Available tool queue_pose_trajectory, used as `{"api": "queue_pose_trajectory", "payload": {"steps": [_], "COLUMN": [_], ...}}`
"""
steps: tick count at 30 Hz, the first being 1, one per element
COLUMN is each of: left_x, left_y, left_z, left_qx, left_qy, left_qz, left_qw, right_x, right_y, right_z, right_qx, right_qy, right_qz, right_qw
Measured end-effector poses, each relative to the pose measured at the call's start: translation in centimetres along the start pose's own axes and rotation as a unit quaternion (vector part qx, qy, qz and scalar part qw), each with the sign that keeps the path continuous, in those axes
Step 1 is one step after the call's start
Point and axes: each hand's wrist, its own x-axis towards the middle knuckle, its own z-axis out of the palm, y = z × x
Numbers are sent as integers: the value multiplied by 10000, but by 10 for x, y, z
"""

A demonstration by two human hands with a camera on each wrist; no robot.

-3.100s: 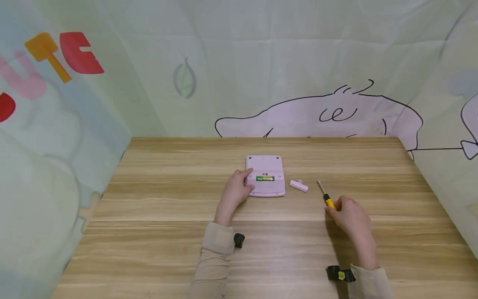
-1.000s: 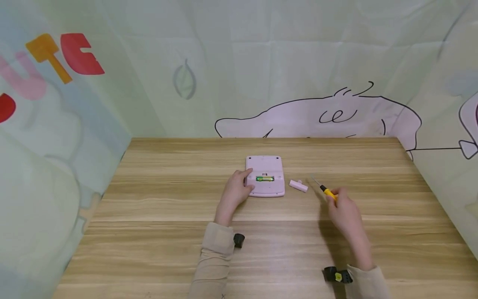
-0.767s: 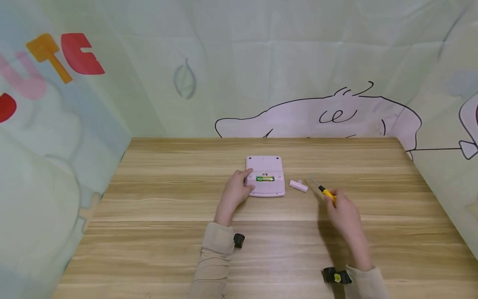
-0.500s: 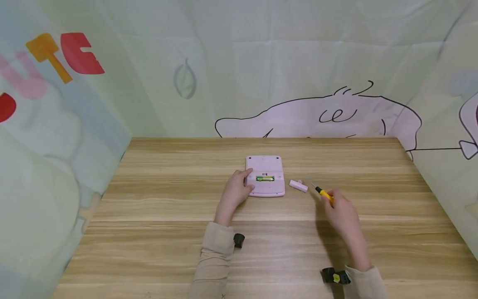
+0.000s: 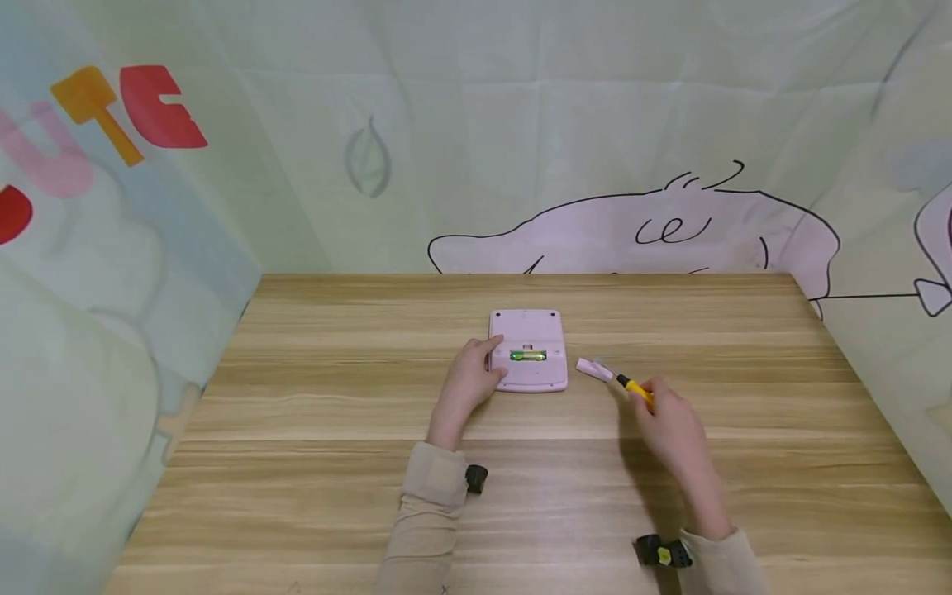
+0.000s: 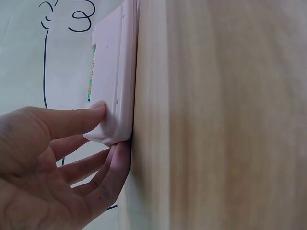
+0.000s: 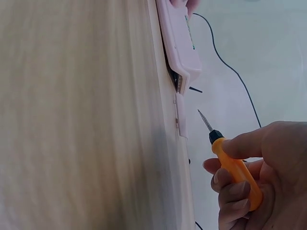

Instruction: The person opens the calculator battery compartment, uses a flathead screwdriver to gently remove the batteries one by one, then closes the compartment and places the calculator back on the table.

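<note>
A pale pink calculator (image 5: 526, 329) lies back up on the table, a green battery (image 5: 528, 355) showing in its uncovered slot. My left hand (image 5: 468, 372) grips its left edge; in the left wrist view the thumb (image 6: 96, 115) rests on the back and the other fingers are at the side. My right hand (image 5: 673, 421) holds a yellow-handled screwdriver (image 7: 235, 167), its thin shaft pointing forward and left. To the right of the calculator lies the small pink battery cover (image 5: 590, 368), and the screwdriver's shaft overlaps it in the head view, while the right wrist view shows the tip apart from it.
The wood-grain table (image 5: 335, 372) reaches back to a printed cloth backdrop (image 5: 461, 149) with cartoon figures and letters. A black strap (image 5: 662, 552) with a yellow-green mark is on my right wrist, and a black camera (image 5: 476, 478) is at the left wrist.
My right hand has brought the screwdriver leftward, from right of the battery cover to where its shaft overlaps the cover. My left hand and the calculator have stayed in place.
</note>
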Motion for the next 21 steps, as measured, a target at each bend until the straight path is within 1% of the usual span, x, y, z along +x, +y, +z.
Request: {"api": "queue_pose_trajectory", "payload": {"steps": [7,14,21], "left_x": [-1,-1,0], "left_y": [0,-1,0], "left_z": [0,0,0], "left_qx": [-36,-77,-70], "left_qy": [-13,-15,-18], "left_qz": [-1,-24,-26], "left_qw": [10000,10000,10000], "right_x": [0,0,1], "right_y": [-4,-7,-11], "right_z": [1,2,4], "right_qx": [-6,303,419], "right_qy": [-96,-275,-426], "right_qz": [9,-114,-136], "right_qw": [10000,9991,9981]}}
